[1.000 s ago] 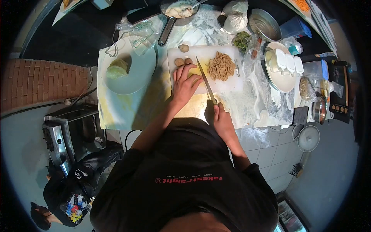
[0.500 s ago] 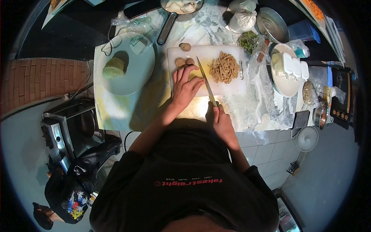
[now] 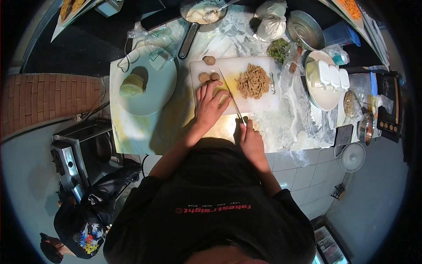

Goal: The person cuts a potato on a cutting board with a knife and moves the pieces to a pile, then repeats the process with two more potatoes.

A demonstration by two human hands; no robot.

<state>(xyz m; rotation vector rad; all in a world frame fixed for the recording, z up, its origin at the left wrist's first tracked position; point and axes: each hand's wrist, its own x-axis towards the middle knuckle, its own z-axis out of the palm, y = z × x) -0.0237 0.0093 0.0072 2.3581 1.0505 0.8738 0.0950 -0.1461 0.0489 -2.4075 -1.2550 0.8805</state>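
My right hand [image 3: 249, 135] grips the handle of a long knife [image 3: 231, 96] whose blade lies across the white cutting board [image 3: 263, 102]. My left hand [image 3: 209, 105] presses flat on the board, fingers holding a yellowish piece of food [image 3: 223, 93] right beside the blade. Two or three small brown round pieces [image 3: 208, 76] sit just beyond my fingertips, and another one [image 3: 209, 60] rests at the board's far edge. To the right of the blade is a pile of brown cut strips [image 3: 253, 82].
A pale plate [image 3: 156, 90] with a cabbage wedge [image 3: 132, 85] lies to the left. A frying pan [image 3: 201, 13], tied bags [image 3: 270, 22], a metal bowl [image 3: 306, 28] and a plate of white blocks [image 3: 327, 79] ring the board. A stove [image 3: 70, 156] stands lower left.
The knife blade has shifted slightly left, closer to my left fingers and the yellowish piece. My head view has moved a little; both hands stay in place on the board.
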